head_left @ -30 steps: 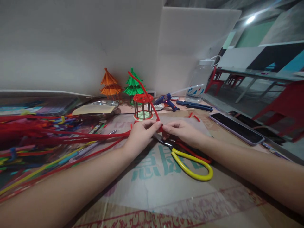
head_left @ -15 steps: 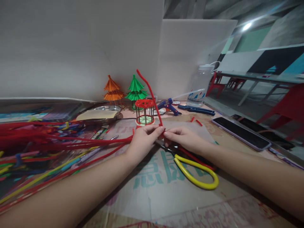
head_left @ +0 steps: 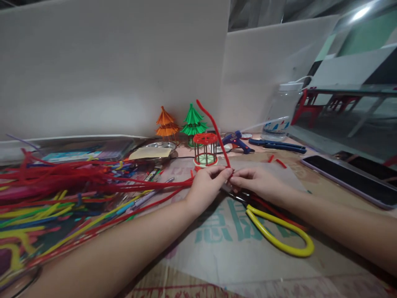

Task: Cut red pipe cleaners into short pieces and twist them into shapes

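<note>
- White partition boards (head_left: 108,70) close off the back of a worktable (head_left: 217,260) covered with printed cardboard and a pale sheet.
- Both of the person's forearms reach in from the near edge, and the hands meet at the middle of the table.
- The left hand (head_left: 206,186) has thumb and forefinger pinched together on a red pipe cleaner (head_left: 214,126).
- The right hand (head_left: 259,182) pinches the same strand, its fingertips touching those of the left.
- From that pinch the red pipe cleaner rises up and slightly leftward, ending in a curved tip in front of the boards.
- More red strands run from beneath the left hand out to a pile of pipe cleaners (head_left: 62,194), red, yellow, green and blue, spread over the left side of the table.
- Scissors with yellow handles (head_left: 279,238) lie flat under and just right of the hands, blades pointing toward the fingertips.
- Just behind the hands stands a small cage-like model (head_left: 205,150) with a red top, dark posts and a green base.
- Farther back, against the boards, an orange tiered tree (head_left: 166,123) and a green tiered tree (head_left: 193,120) stand side by side.
- A blue glue gun (head_left: 236,140) rests right of the model, with a clear plastic jar (head_left: 282,111) beyond it.
- Short red offcuts (head_left: 281,162) lie near the right hand.
- A phone (head_left: 350,180) lies flat toward the right edge.
</note>
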The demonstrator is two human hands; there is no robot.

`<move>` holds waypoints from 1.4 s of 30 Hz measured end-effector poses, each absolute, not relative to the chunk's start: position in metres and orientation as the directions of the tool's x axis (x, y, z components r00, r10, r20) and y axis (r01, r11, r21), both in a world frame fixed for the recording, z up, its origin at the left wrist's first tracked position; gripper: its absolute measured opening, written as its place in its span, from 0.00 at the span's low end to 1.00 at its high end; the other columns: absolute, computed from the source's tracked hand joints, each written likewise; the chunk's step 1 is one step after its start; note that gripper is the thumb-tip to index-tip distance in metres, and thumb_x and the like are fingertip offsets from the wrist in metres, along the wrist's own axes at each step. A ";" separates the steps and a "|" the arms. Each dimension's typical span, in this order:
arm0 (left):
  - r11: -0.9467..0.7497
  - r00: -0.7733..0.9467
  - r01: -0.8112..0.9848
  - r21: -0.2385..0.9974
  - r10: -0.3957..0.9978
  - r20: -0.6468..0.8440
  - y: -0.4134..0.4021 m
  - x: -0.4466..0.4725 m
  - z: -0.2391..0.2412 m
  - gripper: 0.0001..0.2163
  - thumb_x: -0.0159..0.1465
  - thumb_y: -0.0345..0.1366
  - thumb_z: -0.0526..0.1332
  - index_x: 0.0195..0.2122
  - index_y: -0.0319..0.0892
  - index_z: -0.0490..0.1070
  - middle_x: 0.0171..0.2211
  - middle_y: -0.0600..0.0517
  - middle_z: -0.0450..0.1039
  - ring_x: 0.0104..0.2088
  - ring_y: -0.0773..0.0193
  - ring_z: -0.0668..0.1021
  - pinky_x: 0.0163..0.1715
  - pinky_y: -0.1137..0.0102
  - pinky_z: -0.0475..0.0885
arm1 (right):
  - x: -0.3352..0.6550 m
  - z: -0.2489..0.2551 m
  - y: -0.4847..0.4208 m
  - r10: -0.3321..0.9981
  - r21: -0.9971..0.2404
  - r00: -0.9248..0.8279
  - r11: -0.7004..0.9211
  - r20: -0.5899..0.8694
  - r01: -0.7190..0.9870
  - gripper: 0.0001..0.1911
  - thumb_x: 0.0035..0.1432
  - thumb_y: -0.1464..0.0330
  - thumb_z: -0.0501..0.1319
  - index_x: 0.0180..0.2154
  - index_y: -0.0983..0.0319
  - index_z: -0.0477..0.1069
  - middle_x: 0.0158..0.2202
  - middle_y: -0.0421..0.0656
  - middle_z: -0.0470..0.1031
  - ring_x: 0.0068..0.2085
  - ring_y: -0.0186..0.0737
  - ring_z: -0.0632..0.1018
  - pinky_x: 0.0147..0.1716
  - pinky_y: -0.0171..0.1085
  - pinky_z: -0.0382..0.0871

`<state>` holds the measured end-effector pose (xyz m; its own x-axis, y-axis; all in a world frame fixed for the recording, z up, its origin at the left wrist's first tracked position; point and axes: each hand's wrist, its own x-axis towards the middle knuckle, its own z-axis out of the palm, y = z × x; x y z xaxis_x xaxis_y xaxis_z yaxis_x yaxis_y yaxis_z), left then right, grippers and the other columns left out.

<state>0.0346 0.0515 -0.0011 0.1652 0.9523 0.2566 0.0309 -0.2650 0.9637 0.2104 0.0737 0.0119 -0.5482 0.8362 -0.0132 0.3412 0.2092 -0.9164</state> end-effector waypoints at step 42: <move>-0.171 0.219 -0.016 0.985 0.961 0.171 0.048 0.033 0.004 0.14 0.61 0.45 0.64 0.26 0.39 0.76 0.23 0.52 0.77 0.26 0.65 0.78 0.30 0.72 0.71 | 0.214 0.015 0.065 0.805 -0.954 -0.589 0.224 0.067 0.198 0.28 0.55 0.42 0.60 0.26 0.61 0.75 0.26 0.42 0.76 0.30 0.38 0.74 0.34 0.37 0.67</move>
<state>0.0329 0.0479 0.0038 0.2186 0.9608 0.1706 -0.0158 -0.1713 0.9851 0.2135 0.0654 0.0148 -0.5890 0.8054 0.0673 0.1976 0.2242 -0.9543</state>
